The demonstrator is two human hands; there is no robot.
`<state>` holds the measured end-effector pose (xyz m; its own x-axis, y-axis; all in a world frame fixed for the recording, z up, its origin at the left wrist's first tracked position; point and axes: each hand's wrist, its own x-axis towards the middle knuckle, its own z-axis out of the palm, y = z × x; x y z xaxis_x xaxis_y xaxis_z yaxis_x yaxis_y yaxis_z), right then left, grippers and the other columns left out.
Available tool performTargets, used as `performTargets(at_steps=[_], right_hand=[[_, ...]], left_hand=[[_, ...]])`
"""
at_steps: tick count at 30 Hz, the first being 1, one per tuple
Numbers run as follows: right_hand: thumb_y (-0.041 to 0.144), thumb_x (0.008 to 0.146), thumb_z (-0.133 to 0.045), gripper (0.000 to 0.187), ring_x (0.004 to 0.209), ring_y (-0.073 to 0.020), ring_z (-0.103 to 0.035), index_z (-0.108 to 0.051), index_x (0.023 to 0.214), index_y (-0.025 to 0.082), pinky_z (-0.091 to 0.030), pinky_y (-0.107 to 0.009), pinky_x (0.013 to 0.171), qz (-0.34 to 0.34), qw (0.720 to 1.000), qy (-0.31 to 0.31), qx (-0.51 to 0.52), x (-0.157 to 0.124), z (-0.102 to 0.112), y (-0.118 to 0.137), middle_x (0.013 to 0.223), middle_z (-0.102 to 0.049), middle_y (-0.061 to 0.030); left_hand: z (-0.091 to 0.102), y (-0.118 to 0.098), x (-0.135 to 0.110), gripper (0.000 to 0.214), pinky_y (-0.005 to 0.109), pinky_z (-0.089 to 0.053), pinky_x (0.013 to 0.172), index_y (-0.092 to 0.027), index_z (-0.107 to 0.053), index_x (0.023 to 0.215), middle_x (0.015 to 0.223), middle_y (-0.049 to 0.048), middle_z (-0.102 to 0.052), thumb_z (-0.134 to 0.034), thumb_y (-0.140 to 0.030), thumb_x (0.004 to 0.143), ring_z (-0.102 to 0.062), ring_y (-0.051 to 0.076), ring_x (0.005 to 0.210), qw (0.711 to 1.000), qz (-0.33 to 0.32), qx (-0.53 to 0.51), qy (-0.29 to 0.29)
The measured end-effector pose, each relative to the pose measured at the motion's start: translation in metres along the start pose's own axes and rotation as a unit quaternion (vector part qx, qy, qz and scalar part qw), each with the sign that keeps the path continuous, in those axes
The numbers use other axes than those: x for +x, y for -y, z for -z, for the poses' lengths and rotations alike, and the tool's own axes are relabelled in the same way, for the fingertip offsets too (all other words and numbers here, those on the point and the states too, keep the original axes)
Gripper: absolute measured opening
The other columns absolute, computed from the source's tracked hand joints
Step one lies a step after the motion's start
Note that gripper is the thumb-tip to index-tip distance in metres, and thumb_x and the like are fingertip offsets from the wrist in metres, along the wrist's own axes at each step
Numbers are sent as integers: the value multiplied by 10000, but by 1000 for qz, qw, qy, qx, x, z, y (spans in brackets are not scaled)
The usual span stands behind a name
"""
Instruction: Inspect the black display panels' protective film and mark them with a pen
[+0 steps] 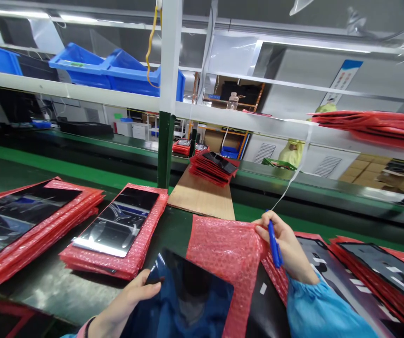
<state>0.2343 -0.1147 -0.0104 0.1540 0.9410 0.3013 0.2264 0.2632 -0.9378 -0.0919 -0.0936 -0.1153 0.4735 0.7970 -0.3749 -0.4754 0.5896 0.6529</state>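
My left hand [131, 298] grips the left edge of a glossy black screen panel [187, 300], tilted up in the near middle. Between the thumb and fingers of my right hand [288, 244] is the top corner of a red bubble-wrap bag [219, 239]. A blue pen [275, 244] is also tucked in that hand, with a white cord [293, 178] running up from it. The panel covers the lower left part of the bag. Left of the panel, another black screen [119, 220] rests on a stack of red bubble bags [99, 263].
More screens on red bags [22, 216] lie at far left, and grey-backed panels [384, 267] on bags at right. Behind, a wooden board [202, 195] carries a red-bagged stack [210, 171]. A white post [170, 61] and shelf rail [117, 96] with blue bins [82, 70] stand ahead.
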Motion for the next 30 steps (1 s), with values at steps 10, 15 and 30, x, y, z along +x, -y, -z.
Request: performTargets(at_steps=[10, 15, 30], right_hand=[[394, 799, -708, 288, 657, -133, -580, -510, 744, 192, -487, -302, 667, -18, 999, 23, -38, 39, -38, -88, 696, -568, 50], [343, 870, -651, 197, 917, -195, -644, -589, 877, 156, -510, -418, 851, -19, 998, -36, -42, 47, -56, -111, 985, -662, -43], [384, 856, -572, 170, 1392, -298, -350, -438, 867, 281, -369, -495, 1095, -21, 987, 105, -118, -119, -82, -93, 1459, -479, -98]], left_hand=[[26, -22, -18, 239, 420, -540, 878, -114, -751, 865, 833, 120, -776, -827, -168, 645, -711, 365, 953, 978, 153, -119, -72], [27, -25, -11, 362, 437, -519, 942, -90, -729, 1050, 930, 133, -773, -764, -256, 730, -686, 367, 1024, 965, 194, -179, -14], [37, -7, -8, 248, 533, -516, 939, -52, -725, 974, 904, 180, -765, -692, -209, 784, -650, 410, 1081, 969, 164, -154, -107]])
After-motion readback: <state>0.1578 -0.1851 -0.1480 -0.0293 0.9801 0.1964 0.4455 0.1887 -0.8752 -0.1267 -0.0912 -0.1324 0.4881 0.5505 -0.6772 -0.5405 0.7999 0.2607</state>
